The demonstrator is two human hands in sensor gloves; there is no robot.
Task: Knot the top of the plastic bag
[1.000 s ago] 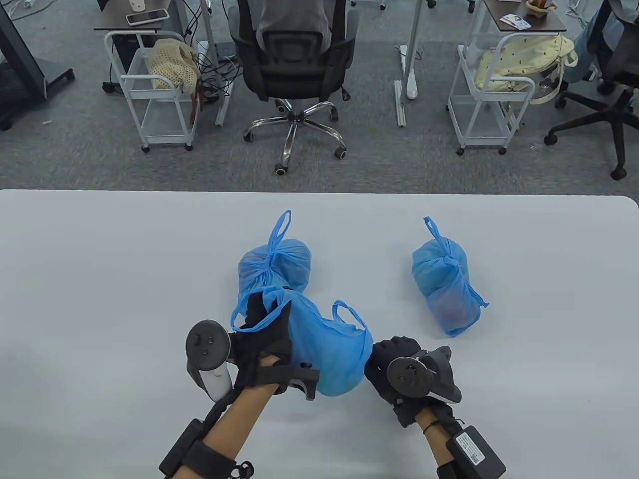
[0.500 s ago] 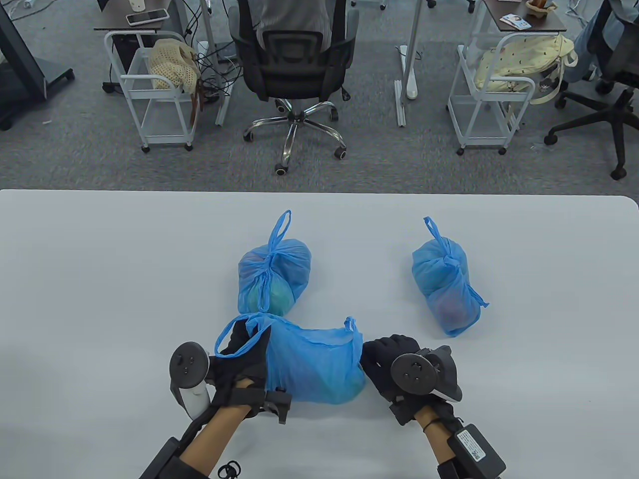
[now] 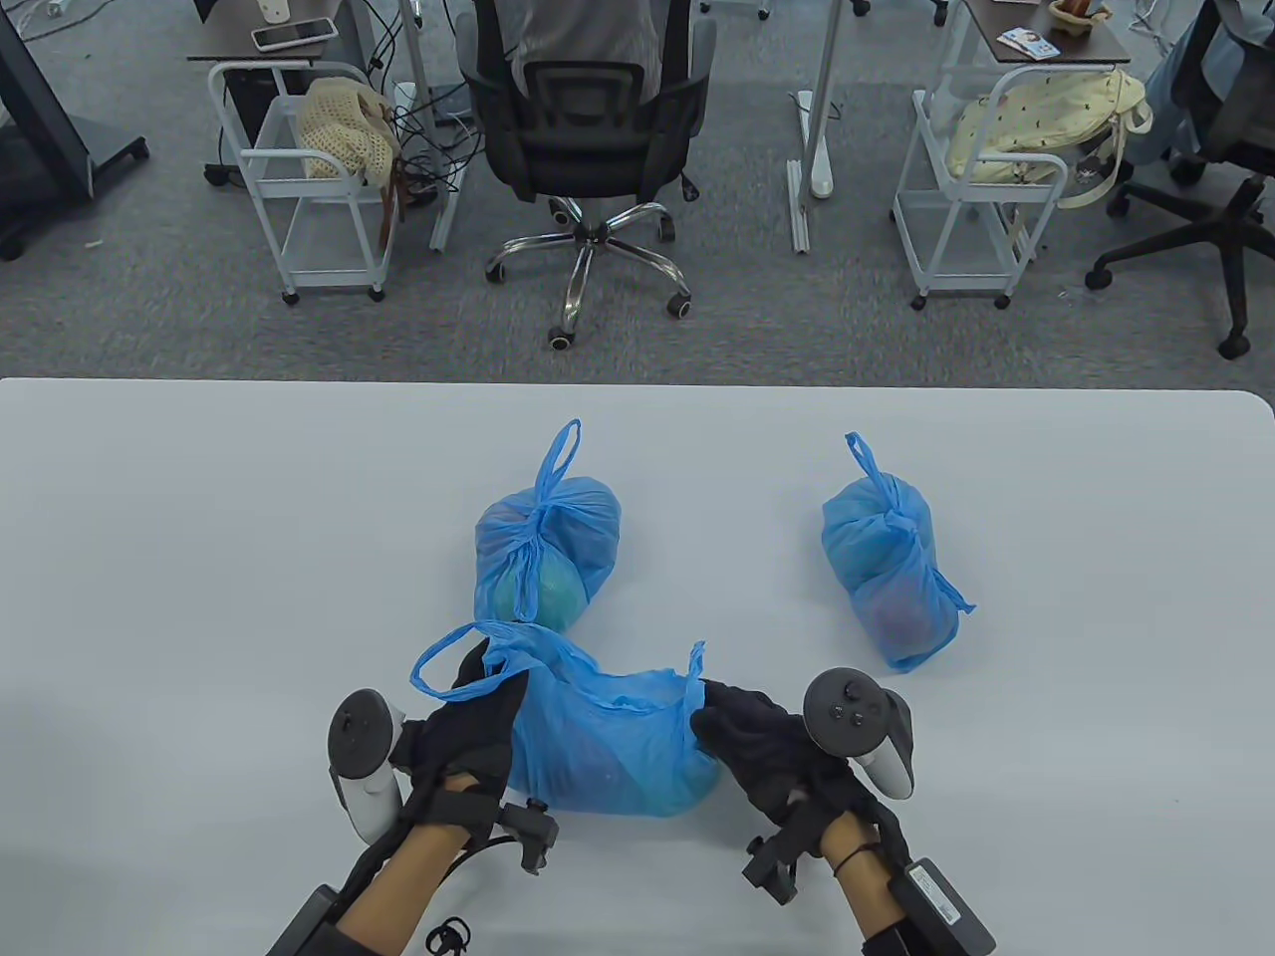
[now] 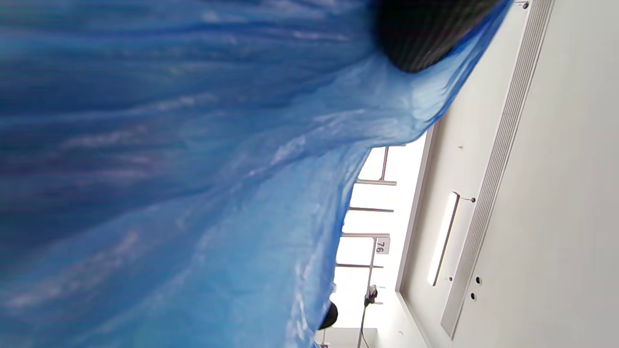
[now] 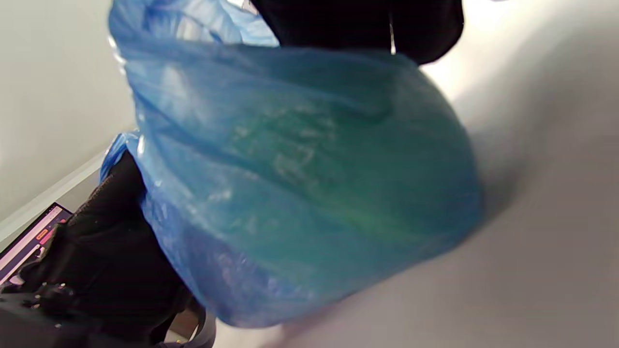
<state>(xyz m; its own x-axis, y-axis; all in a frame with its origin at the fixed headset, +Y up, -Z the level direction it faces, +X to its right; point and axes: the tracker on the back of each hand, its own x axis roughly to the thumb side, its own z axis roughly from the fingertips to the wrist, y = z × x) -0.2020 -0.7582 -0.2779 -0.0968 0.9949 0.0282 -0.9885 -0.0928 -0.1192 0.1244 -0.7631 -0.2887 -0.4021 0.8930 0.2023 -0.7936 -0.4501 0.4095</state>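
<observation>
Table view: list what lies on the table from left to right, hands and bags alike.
left hand → untied bag held between the hands → right hand → tied bag on the right. The other tied bag sits behind the untied one, overlapping its span, so it is left out.

Even overhead light, blurred wrist views

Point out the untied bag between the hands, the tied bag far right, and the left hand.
untied bag [image 3: 608, 742], table view, on its bulging blue body.
tied bag far right [image 3: 890, 573], table view, mid-body below the knot.
left hand [image 3: 468, 732], table view, on the gloved back of the hand.
</observation>
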